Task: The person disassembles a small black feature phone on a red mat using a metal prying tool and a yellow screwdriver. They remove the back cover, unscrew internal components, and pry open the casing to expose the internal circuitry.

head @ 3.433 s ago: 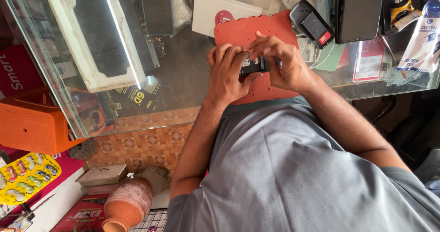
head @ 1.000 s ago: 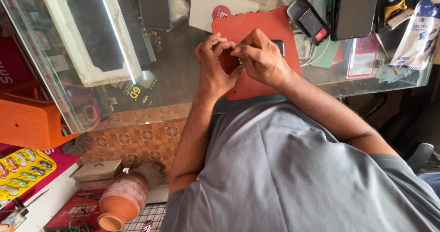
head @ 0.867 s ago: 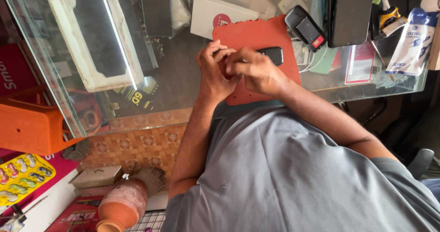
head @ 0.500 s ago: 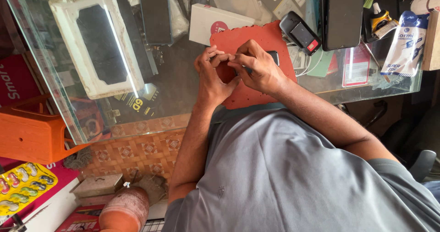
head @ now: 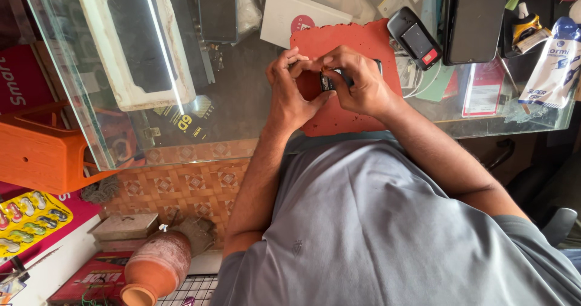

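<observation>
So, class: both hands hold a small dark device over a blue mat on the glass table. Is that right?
Not quite: the mat is red, not blue, as the head view shows. Both hands, left and right, do hold the small dark device over it on the glass table.

phone repair shop, glass counter (head: 242, 109), phones (head: 475, 19)

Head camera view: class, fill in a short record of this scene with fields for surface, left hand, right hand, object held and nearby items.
Surface: glass-topped desk with a red mat
Left hand: grips the object's left end
Right hand: fingers curled over its top
Object held: small dark phone-like device, mostly hidden
Nearby: white box, black tablet, clay pot on the floor
</observation>
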